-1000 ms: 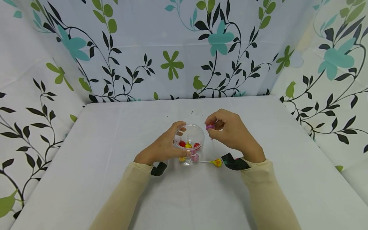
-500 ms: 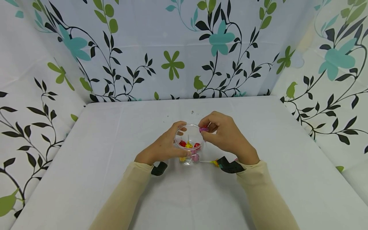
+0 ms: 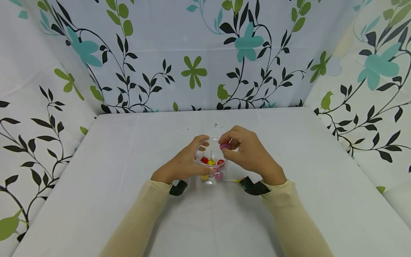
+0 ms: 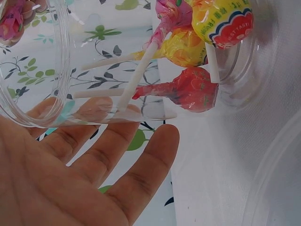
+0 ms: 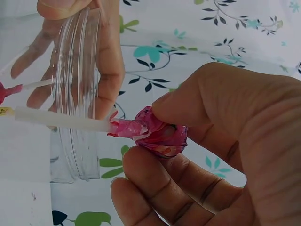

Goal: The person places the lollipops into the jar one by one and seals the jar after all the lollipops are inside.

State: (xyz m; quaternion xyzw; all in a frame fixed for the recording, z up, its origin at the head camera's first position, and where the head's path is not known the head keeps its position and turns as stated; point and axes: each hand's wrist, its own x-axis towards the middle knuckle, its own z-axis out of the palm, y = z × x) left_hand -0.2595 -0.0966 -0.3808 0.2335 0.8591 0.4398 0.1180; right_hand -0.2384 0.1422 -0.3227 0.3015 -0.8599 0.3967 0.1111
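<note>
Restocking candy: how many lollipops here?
7 lollipops: five in the cup, one pinched by the right hand, one on the table; more may be hidden.

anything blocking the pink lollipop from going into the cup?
Nothing visible. The right hand pinches the pink lollipop at the rim of the clear cup, stick already poking in. The left hand grips the cup's side; the mouth is open.

A cup (image 3: pixel 211 160) stands mid-tabletop (image 3: pixel 112 171) with lollipops (image 3: pixel 212 162) inside. The left hand (image 3: pixel 181 164) wraps its left side; the right hand (image 3: pixel 248 153) pinches one lollipop (image 3: pixel 224 145) over its right rim. Another lollipop (image 3: pixel 236 180) lies right of the cup.
</note>
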